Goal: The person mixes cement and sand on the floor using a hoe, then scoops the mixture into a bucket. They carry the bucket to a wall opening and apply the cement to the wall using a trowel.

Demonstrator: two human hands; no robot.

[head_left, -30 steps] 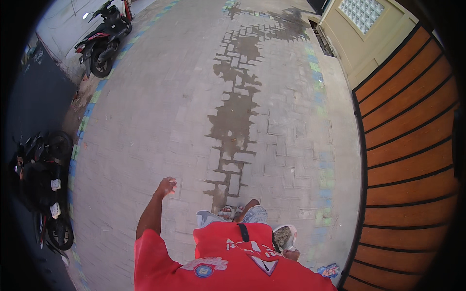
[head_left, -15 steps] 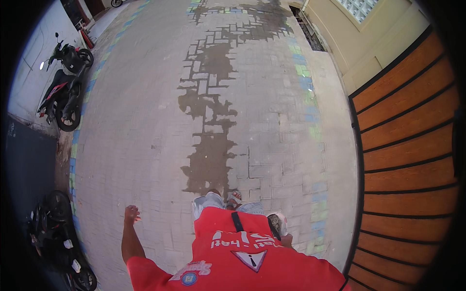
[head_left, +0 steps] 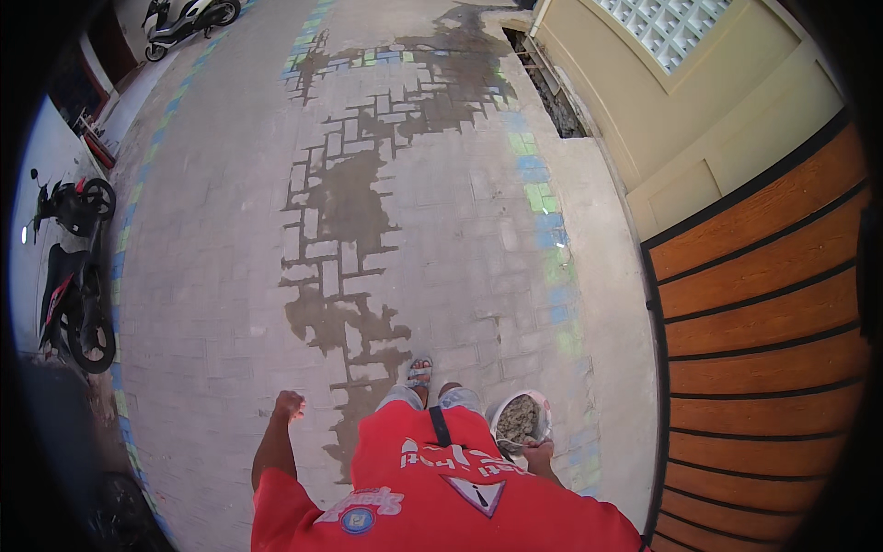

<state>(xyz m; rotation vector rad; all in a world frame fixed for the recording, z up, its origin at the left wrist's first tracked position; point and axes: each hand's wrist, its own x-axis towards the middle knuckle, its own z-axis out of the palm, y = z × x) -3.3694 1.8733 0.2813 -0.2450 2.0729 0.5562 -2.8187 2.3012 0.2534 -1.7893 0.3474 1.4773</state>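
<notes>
My right hand (head_left: 537, 453) grips the near rim of a small white bucket (head_left: 548, 423) at my right side. Inside the bucket lies a lumpy grey mix (head_left: 518, 419), like wet mortar. Part of the bucket is hidden behind my red shirt. My left hand (head_left: 291, 405) hangs out from my left side above the paving. Its fingers are loosely curled, with nothing seen in them. A sandalled foot (head_left: 419, 372) shows ahead of my shirt.
Grey paving (head_left: 212, 304) has a damp patch (head_left: 354, 198) along its middle. Parked motorbikes (head_left: 81, 304) stand along the left wall; a white scooter (head_left: 189, 23) is farther off. On the right are a wooden gate (head_left: 754, 368) and an open drain (head_left: 552, 92).
I have moved forward, and my view has turned right. The bucket and my right hand, largely hidden before, now show more fully. My left arm has swung forward slightly.
</notes>
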